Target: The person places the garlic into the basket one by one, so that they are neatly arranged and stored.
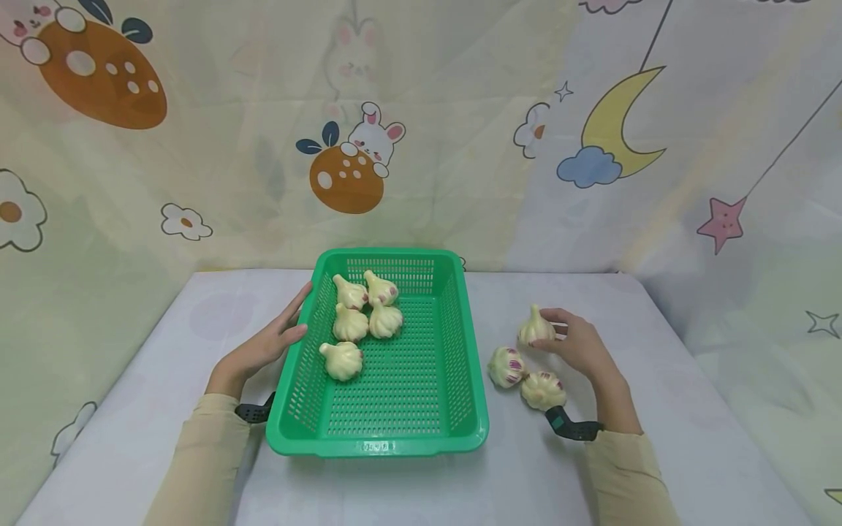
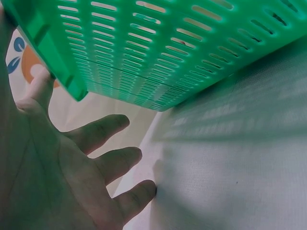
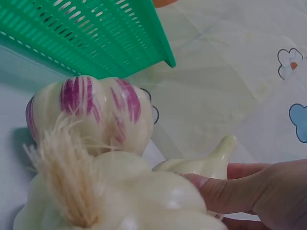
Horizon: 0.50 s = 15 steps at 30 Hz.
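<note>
Green basket (image 1: pixel 378 446): on the white table (image 1: pixel 526 475); five garlic bulbs (image 1: pixel 350 323) inside, in its left half.
Left hand (image 1: pixel 263 349): fingers extended and spread, touching the basket's left side.
Right hand (image 1: pixel 579 345): thumb and fingers pinching a single bulb (image 1: pixel 533 330), stem up, right of the basket.
Loose pair (image 1: pixel 542 392): side by side on the table, nearer than the pinched one.

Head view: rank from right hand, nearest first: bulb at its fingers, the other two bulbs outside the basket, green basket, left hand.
1. Garlic bulb, between the right hand's thumb and fingers.
2. Left bulb and front bulb, on the table: too close to call.
3. Green basket, left of them.
4. Left hand, at the basket's left side.
</note>
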Motion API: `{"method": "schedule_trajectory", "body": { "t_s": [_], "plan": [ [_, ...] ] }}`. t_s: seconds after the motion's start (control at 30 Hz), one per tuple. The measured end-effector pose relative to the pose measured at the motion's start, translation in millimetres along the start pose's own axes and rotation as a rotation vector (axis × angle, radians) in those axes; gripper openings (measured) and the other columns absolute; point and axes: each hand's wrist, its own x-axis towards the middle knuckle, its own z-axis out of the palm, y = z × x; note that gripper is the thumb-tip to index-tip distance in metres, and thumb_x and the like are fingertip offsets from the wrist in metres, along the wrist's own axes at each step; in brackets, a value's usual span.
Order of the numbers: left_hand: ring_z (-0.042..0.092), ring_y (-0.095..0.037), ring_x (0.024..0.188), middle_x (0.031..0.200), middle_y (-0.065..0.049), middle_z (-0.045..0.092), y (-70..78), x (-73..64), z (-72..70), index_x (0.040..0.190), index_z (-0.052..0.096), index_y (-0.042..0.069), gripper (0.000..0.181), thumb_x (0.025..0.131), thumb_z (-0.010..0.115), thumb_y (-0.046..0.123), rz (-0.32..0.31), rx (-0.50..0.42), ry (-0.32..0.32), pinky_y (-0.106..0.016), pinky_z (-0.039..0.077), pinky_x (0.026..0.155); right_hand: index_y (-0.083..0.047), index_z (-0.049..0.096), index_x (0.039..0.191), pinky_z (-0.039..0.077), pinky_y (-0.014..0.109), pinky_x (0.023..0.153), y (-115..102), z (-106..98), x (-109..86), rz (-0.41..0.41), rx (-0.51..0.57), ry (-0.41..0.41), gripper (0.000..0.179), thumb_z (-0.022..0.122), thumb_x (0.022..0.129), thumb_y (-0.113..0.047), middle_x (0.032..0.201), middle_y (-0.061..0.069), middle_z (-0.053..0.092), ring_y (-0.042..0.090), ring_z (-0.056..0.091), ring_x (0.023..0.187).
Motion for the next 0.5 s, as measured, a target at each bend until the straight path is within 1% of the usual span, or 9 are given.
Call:
{"method": "schedule_trajectory", "body": {
  "t_s": [0.17,0.33,0.5],
  "plan": [
    [-0.003,-0.040,0.146,0.161,-0.006,-0.006,-1.6,0.3,-0.2,0.149,-0.005,0.046,0.068,0.100,0.041,0.035,0.002,-0.001,-0.003,-0.075,0.009,0.103,-0.004,0.043,0.140,0.041,0.057,0.099,3.7,3.2,2.1,0.010,-0.001,0.002,0.068,0.073,0.083,-0.027,0.144,0.021,0.043,0.044,0.045,0.127],
    [-0.002,-0.041,0.146,0.161,-0.007,-0.006,-2.5,1.1,-0.2,0.149,-0.005,0.045,0.068,0.101,0.041,0.033,0.004,-0.002,-0.006,-0.075,0.010,0.103,-0.003,0.044,0.140,0.042,0.057,0.098,4.8,4.0,3.6,0.009,-0.032,-0.011,0.068,0.073,0.083,-0.026,0.144,0.025,0.041,0.046,0.044,0.127],
    [-0.001,-0.041,0.146,0.161,-0.009,-0.005,-1.2,0.5,-0.2,0.149,-0.005,0.046,0.067,0.101,0.041,0.035,0.001,-0.003,-0.004,-0.075,0.010,0.103,-0.003,0.047,0.138,0.042,0.056,0.098,4.8,3.7,3.1,0.002,-0.054,-0.029,0.066,0.074,0.082,-0.026,0.142,0.026,0.042,0.046,0.045,0.127]
  ]
}}
